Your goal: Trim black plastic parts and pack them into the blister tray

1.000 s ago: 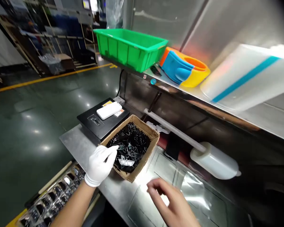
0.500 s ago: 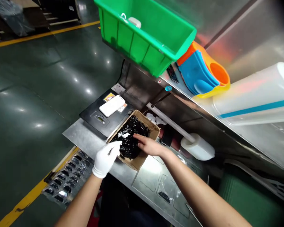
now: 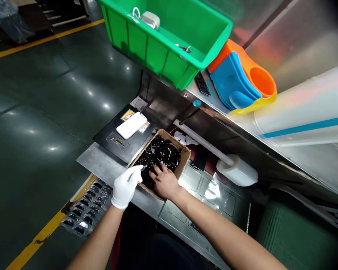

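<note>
A cardboard box (image 3: 183, 159) full of small glossy black parts (image 3: 154, 150) stands on the metal bench. Over its near left edge is my left hand (image 3: 125, 187), in a white glove, with thumb and forefinger pinched together. Whatever is between those fingertips is too small to make out. My bare right hand (image 3: 166, 183) reaches into the near side of the box, its fingers spread on the black parts and their tips partly hidden among them. A thin bright curved strip lies on the parts farther back.
Left of the box, a white phone (image 3: 132, 125) lies on a black case (image 3: 112, 140). A clear tray of dark parts (image 3: 87, 206) is at the bench's left edge. Above, a shelf carries a green bin (image 3: 163, 45) and orange-blue holders (image 3: 242, 80). A white roll (image 3: 238, 170) lies right.
My right hand has moved toward me and left within the box, its fingers now spread in the parts. The white shiny patch between the hands is gone. My left hand stays nearly in place.
</note>
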A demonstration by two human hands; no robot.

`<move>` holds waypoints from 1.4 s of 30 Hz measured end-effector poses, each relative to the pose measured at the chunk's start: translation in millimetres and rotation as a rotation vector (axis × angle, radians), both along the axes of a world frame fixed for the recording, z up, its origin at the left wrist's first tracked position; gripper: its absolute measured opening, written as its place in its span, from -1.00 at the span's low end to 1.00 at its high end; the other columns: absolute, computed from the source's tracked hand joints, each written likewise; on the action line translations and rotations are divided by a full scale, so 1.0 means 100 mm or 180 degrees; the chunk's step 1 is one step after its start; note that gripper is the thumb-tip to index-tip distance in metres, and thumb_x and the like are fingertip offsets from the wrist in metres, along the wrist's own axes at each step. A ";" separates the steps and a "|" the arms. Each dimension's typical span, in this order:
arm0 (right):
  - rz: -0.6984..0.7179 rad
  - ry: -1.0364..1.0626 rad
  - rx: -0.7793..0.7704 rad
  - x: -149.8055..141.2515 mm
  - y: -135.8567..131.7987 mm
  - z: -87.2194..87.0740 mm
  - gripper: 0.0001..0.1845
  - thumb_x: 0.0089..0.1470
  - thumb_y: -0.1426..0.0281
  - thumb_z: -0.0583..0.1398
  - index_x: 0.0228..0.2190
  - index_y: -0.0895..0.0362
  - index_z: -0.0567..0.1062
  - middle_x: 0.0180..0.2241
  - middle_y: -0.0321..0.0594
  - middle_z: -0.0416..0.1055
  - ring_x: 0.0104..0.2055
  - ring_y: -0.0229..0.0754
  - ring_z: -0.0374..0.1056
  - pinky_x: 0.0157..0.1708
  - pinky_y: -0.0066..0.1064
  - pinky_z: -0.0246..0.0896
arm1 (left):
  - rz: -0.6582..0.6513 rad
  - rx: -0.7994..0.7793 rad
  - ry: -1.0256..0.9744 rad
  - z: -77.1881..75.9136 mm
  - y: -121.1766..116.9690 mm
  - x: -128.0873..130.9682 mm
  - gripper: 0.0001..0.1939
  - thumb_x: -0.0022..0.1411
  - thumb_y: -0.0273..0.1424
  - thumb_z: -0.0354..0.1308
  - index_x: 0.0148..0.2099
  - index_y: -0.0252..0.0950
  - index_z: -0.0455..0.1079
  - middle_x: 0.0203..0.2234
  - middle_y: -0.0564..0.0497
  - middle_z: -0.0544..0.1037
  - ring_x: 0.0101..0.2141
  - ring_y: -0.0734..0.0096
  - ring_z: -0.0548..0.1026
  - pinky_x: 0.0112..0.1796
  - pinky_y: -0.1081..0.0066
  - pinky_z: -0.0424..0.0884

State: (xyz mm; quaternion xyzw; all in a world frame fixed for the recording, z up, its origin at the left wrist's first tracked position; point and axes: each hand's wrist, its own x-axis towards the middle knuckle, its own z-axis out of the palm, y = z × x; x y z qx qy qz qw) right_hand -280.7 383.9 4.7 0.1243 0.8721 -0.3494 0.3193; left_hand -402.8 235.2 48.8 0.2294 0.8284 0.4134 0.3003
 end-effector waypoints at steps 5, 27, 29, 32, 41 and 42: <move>0.0299 -0.0012 0.0064 -0.10 0.23 0.05 -0.56 0.19 0.32 0.19 0.08 0.08 0.59 0.07 -0.01 0.56 0.14 0.20 0.40 0.08 -0.07 0.37 | -0.0174 -0.0001 0.0168 -0.02 0.00 0.01 -0.72 0.44 -0.32 0.14 0.07 -0.21 0.60 -0.39 0.05 0.67 -0.39 0.39 0.60 -0.20 0.35 0.52; -0.0641 0.0626 0.0002 0.45 0.39 -0.14 -0.55 0.43 0.39 -0.06 0.11 0.18 0.53 0.05 -0.03 0.52 0.05 -0.08 0.44 0.12 -0.30 0.32 | 0.1604 -0.0074 0.0294 0.06 -0.12 0.17 -0.65 0.43 -0.23 0.12 0.09 -0.35 0.53 -0.35 -0.03 0.61 -0.34 0.32 0.58 -0.19 0.30 0.56; -0.0593 0.0656 -0.0016 0.41 0.33 -0.14 -0.54 0.42 0.41 -0.06 0.13 0.18 0.52 0.09 -0.05 0.51 0.10 -0.07 0.42 0.16 -0.31 0.29 | 0.1660 -0.0299 0.0364 0.04 -0.14 0.19 -0.61 0.40 -0.23 0.18 0.17 -0.31 0.50 -0.12 -0.12 0.62 -0.16 0.27 0.59 -0.08 0.29 0.55; -0.0285 0.0757 -0.0143 0.19 0.15 -0.14 -0.54 0.42 0.35 0.00 0.20 0.08 0.50 0.26 -0.16 0.42 0.28 -0.05 0.28 0.31 -0.29 0.14 | 0.1469 -0.0626 0.0343 -0.04 -0.10 0.19 -0.49 0.31 -0.22 0.29 0.26 -0.23 0.44 0.15 -0.17 0.50 0.08 0.17 0.52 0.11 0.24 0.47; 0.0311 0.0222 0.0214 -0.07 0.10 -0.14 -0.47 0.22 0.03 0.26 -0.02 0.18 0.66 0.03 0.15 0.55 0.16 0.31 0.33 0.31 0.17 0.00 | 0.0998 -0.0998 0.0548 -0.33 0.02 0.27 -0.64 0.29 -0.37 0.22 0.12 -0.30 0.44 0.10 -0.22 0.48 0.18 0.04 0.41 0.29 0.04 0.26; 0.0340 0.0177 0.0244 -0.04 0.15 -0.15 -0.44 0.23 -0.01 0.23 -0.01 0.18 0.66 0.05 0.15 0.55 0.18 0.31 0.32 0.34 0.17 -0.04 | 0.0983 -0.0997 0.0537 -0.34 0.02 0.29 -0.64 0.30 -0.38 0.21 0.13 -0.29 0.44 0.11 -0.21 0.48 0.19 0.05 0.41 0.29 0.05 0.25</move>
